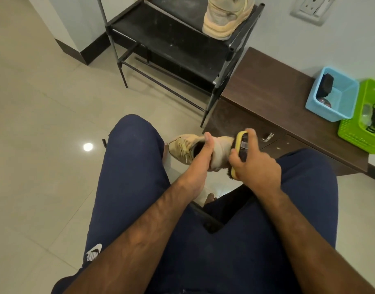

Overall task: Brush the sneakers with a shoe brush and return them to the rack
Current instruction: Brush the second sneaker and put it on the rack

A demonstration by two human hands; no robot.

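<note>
Forearms reach out between the knees, where the left hand (200,160) grips a tan sneaker (182,148) by its collar and the right hand (257,168), fingers curled round a yellow brush (239,143), presses bristles to its heel: a hard stroke could twist the shoe loose onto the floor (44,102).

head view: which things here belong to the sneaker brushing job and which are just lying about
Job in hand: sneaker held in the left hand; shoe brush gripped in the right hand; second sneaker on the shoe rack.

Lying about: blue basket and green basket on the wooden cabinet; wall socket.
</note>
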